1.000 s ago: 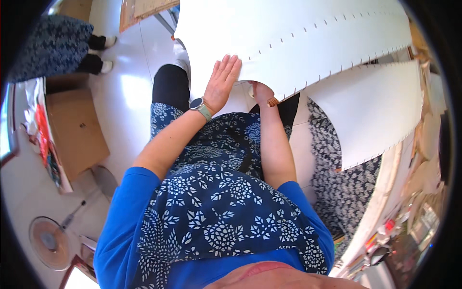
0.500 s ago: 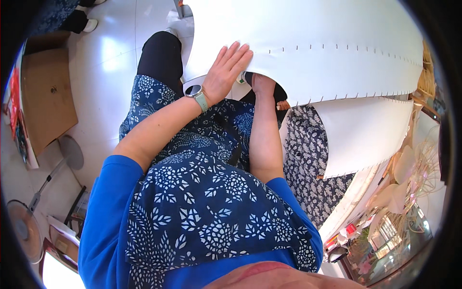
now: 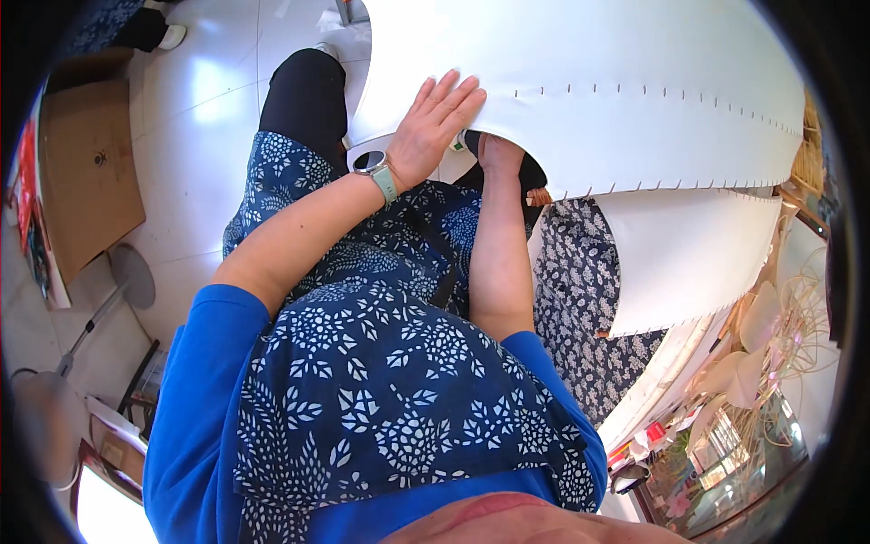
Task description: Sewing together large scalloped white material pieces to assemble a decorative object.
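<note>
Left hand flat on the white sheet, right hand tucked under it.

I see my left hand (image 3: 433,127) spread open, fingers (image 3: 458,95) pressing the large white stitched sheet (image 3: 616,100). My right hand (image 3: 498,156) reaches beneath the sheet's edge; I cannot tell its grip. A wristwatch (image 3: 376,170) sits behind the left fingers.

A large white sheet (image 3: 616,100) is showing a row of small dark stitch marks along its curved edge, and a second white sheet (image 3: 689,254) is lying below it. The apron (image 3: 381,381) is showing white flowers on dark blue over bright blue sleeves (image 3: 195,399). The watch (image 3: 376,168) is wearing a pale green strap. A brown cardboard box (image 3: 86,168) is sitting on the glossy white floor (image 3: 208,136).
</note>
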`<act>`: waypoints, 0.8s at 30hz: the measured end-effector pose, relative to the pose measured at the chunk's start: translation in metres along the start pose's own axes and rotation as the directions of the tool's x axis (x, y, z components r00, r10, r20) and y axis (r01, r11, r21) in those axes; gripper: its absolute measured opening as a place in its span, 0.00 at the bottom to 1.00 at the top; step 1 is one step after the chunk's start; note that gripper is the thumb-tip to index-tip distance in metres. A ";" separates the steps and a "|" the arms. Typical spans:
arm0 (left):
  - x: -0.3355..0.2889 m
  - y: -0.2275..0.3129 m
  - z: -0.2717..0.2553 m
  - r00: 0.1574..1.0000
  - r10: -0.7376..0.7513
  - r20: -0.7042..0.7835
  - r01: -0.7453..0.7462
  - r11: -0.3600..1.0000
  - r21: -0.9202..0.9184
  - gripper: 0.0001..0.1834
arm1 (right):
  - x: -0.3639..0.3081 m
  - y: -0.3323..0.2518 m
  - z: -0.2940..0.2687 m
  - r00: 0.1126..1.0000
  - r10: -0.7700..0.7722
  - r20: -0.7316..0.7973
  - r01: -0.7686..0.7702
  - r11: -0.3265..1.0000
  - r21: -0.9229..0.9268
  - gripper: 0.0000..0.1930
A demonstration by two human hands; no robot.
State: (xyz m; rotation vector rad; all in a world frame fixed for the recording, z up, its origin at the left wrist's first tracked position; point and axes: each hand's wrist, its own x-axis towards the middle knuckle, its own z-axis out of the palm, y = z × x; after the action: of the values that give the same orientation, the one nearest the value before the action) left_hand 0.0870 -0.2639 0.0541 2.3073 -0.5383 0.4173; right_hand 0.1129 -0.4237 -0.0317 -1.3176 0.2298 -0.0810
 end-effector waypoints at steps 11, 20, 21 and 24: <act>0.000 0.000 0.001 1.000 -0.009 0.017 0.009 1.000 -0.003 0.30 | 0.002 0.002 -0.006 0.989 -0.130 0.068 0.145 0.935 -0.324 0.18; 0.002 0.004 -0.001 1.000 -0.008 0.015 0.008 1.000 -0.022 0.28 | 0.005 -0.010 -0.005 0.998 0.029 0.057 -0.035 0.994 0.101 0.20; 0.002 0.004 -0.001 1.000 -0.008 0.016 0.009 1.000 -0.021 0.28 | 0.004 -0.014 -0.001 0.989 0.129 0.072 -0.147 0.904 0.400 0.21; 0.001 0.001 -0.001 0.999 -0.012 0.036 0.012 1.000 0.005 0.28 | 0.000 -0.025 0.007 0.976 0.215 0.031 -0.211 0.904 0.372 0.21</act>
State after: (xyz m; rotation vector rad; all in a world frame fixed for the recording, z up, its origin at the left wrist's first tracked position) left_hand 0.0873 -0.2639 0.0558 2.3249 -0.5416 0.3725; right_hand 0.1160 -0.4228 -0.0063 -0.9057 0.3487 0.0527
